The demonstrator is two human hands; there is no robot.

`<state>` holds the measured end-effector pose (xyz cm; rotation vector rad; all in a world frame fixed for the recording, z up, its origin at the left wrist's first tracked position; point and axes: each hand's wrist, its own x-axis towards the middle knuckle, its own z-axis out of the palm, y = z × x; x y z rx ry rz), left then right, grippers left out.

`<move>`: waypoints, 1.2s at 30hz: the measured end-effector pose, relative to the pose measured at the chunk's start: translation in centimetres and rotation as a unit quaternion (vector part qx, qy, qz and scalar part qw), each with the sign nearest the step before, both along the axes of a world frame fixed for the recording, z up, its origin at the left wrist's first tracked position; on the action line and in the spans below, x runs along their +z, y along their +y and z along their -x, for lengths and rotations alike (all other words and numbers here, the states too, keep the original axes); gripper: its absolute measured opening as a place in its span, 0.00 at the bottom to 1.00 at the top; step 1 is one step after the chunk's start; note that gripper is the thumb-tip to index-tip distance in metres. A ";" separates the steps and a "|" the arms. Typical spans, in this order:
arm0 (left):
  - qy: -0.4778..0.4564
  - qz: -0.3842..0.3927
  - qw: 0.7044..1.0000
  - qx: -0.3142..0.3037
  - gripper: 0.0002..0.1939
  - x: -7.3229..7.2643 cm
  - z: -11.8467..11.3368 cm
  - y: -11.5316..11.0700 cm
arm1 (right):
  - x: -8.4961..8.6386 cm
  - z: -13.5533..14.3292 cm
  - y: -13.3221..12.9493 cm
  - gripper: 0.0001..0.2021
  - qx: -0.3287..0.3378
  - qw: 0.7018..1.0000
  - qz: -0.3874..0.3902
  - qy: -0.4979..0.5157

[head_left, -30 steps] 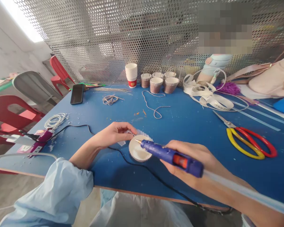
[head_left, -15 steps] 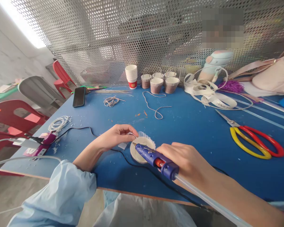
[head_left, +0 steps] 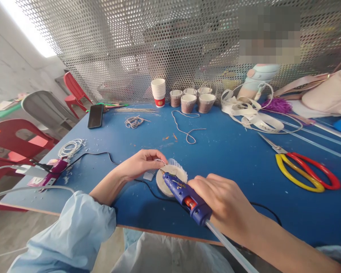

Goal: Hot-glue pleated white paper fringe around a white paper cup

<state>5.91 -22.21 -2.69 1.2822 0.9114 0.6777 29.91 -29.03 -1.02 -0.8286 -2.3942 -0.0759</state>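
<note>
My right hand (head_left: 220, 195) is closed around a blue glue gun (head_left: 184, 191), with a long translucent glue stick (head_left: 230, 246) coming out of its back end. The gun's nozzle points at the left upper edge of a round cream-coloured piece (head_left: 161, 185), close over it. Pleated translucent trim (head_left: 177, 163) stands along the far rim of this round piece. My left hand (head_left: 143, 165) pinches an end of the trim beside the nozzle; the exact grip is partly hidden by the fingers. Beneath that hand lies a small clear strip (head_left: 149, 175).
Scissors (head_left: 307, 167) lie at right, near white ribbon (head_left: 250, 113). Behind stand stacked paper cups (head_left: 158, 93) and several cord-wrapped cups (head_left: 188, 103). Loose cord (head_left: 187, 132), a phone (head_left: 95, 116) and a purple power strip (head_left: 52, 170) are on the table. The gun's black cable (head_left: 152, 192) crosses the front.
The back of the glue gun has swung slightly left and toward me, its nozzle staying near the round piece's edge. My left hand has hardly moved.
</note>
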 end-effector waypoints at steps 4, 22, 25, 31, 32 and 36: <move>-0.007 0.000 1.000 -0.001 0.09 -0.2 0.0 0.1 | 0.1 0.1 -0.3 0.14 -0.030 0.999 -0.010 -0.002; -0.013 0.010 1.000 -0.012 0.11 0.0 -0.1 0.1 | 0.0 0.2 -1.2 0.11 -0.060 0.998 0.006 -0.023; -0.013 0.010 1.000 -0.014 0.11 0.0 -0.1 0.1 | -0.2 0.3 -1.5 0.11 -0.074 0.997 -0.010 -0.023; 0.006 -0.005 1.000 -0.012 0.09 0.3 -0.2 -0.2 | 0.4 0.4 -1.9 0.11 -0.081 0.996 -0.004 -0.026; 0.010 -0.010 1.000 -0.010 0.09 0.4 -0.3 -0.2 | 0.5 0.3 -2.0 0.11 -0.076 0.997 0.012 -0.016; 0.020 -0.029 0.999 -0.018 0.08 0.5 -0.3 -0.4 | 0.8 -0.8 -2.4 0.06 -0.056 0.991 0.114 0.046</move>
